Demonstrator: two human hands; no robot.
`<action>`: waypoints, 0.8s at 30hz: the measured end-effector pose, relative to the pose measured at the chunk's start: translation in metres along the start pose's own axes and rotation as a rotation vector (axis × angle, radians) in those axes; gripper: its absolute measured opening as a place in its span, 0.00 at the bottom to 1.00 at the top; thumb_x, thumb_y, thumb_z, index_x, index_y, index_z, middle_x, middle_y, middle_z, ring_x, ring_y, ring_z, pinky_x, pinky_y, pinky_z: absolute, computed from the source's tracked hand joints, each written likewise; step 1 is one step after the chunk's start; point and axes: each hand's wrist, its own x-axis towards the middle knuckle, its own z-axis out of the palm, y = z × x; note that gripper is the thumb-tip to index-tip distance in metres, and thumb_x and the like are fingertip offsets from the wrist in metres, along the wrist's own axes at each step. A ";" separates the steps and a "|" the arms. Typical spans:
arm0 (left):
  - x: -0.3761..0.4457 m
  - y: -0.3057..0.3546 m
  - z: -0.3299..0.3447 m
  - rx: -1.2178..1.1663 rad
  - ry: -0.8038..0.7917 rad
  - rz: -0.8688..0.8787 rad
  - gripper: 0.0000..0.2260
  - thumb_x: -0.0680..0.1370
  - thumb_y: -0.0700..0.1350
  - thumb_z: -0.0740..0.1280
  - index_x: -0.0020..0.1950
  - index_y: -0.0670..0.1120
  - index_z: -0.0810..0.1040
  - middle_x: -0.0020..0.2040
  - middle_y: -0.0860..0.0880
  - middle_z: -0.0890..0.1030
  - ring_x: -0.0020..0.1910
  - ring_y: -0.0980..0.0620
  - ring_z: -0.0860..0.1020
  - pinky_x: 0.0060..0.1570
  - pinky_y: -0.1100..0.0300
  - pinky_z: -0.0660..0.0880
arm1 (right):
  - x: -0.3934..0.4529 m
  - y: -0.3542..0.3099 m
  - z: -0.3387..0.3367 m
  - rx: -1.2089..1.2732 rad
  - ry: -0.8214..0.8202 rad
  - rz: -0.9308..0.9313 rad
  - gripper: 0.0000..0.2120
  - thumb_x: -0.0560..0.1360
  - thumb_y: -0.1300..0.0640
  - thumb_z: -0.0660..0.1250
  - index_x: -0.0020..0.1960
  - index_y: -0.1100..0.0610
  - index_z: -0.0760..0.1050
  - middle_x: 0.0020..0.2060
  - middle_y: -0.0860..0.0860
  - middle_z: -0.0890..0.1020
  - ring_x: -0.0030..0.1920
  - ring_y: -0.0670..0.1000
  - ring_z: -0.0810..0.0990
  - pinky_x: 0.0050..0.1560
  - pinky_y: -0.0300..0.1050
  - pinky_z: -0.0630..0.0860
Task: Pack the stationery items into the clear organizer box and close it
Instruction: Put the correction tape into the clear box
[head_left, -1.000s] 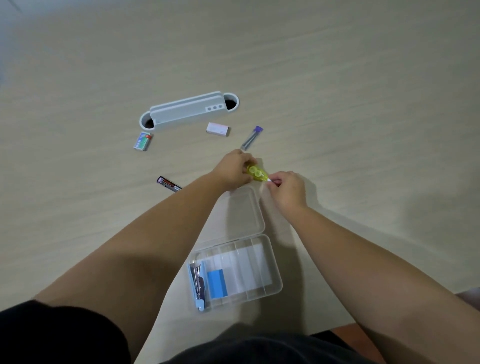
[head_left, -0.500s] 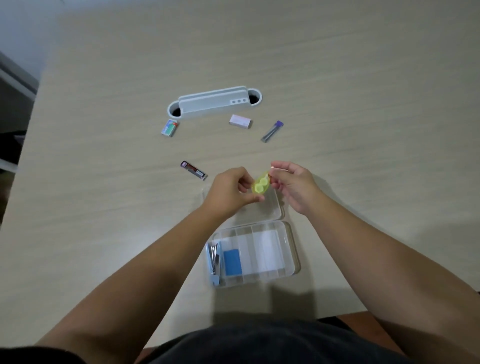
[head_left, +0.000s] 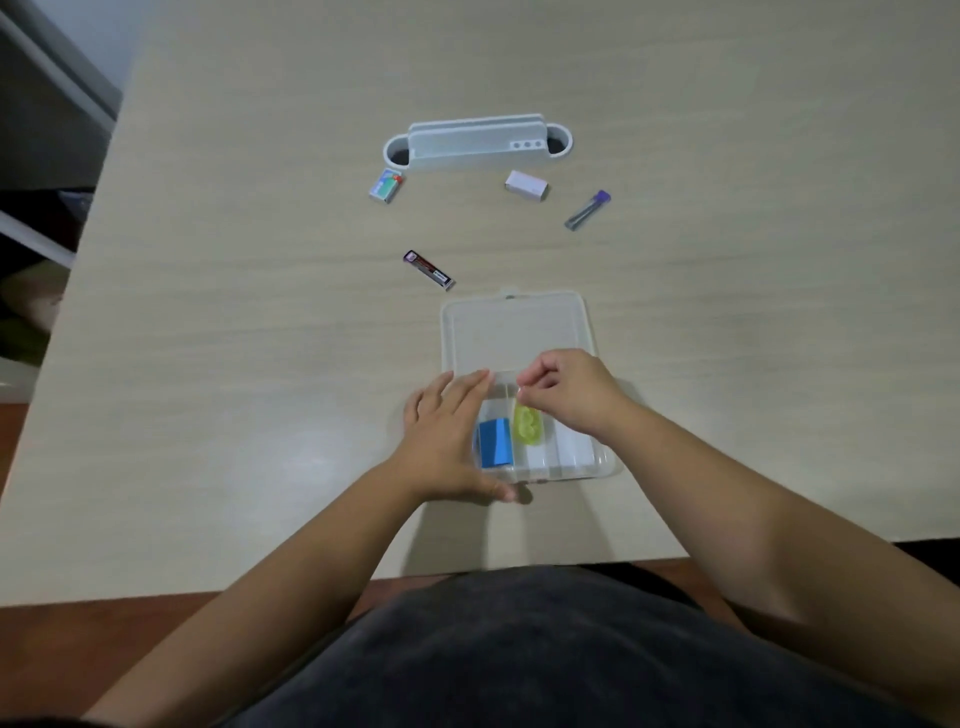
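Note:
The clear organizer box (head_left: 602, 467) lies open near the table's front edge, its lid (head_left: 519, 332) flat on the far side. A blue pad (head_left: 494, 441) sits in one compartment and a yellow correction tape (head_left: 529, 428) in the one to its right. My left hand (head_left: 447, 436) lies over the box's left side with the thumb against its front wall, hiding the leftmost compartment. My right hand (head_left: 571, 395) hovers over the box's far right, fingers pinched at the tape's far tip.
Loose on the table beyond the lid are a dark lead case (head_left: 429, 269), a purple-capped lead tube (head_left: 587, 210), a pale eraser (head_left: 526, 185) and a small green-and-white packet (head_left: 387, 185). A white desk holder (head_left: 478, 141) stands behind them. The table's left edge is close.
Both hands came back from above the lid to the box. The yellow correction tape went from mid-air into a compartment, and my left hand let it go and settled on the box.

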 end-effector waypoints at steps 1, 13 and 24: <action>-0.001 -0.001 0.003 0.005 0.005 0.001 0.60 0.56 0.77 0.68 0.79 0.57 0.42 0.80 0.58 0.46 0.79 0.48 0.42 0.76 0.43 0.43 | -0.002 0.000 0.002 -0.063 0.003 -0.008 0.06 0.69 0.58 0.73 0.46 0.55 0.81 0.39 0.51 0.84 0.41 0.49 0.83 0.46 0.40 0.79; -0.001 -0.003 0.006 -0.017 0.004 0.004 0.59 0.58 0.74 0.70 0.78 0.57 0.41 0.79 0.59 0.44 0.79 0.50 0.39 0.75 0.41 0.37 | -0.016 0.001 0.000 -0.318 -0.019 -0.177 0.07 0.74 0.58 0.68 0.51 0.55 0.82 0.41 0.44 0.81 0.37 0.42 0.76 0.45 0.36 0.73; 0.079 -0.029 -0.056 -0.636 0.355 -0.260 0.23 0.77 0.53 0.67 0.71 0.51 0.70 0.67 0.47 0.70 0.67 0.48 0.71 0.68 0.53 0.68 | 0.067 -0.018 -0.041 0.016 0.201 -0.015 0.07 0.71 0.61 0.68 0.45 0.52 0.83 0.33 0.48 0.79 0.36 0.48 0.76 0.44 0.41 0.74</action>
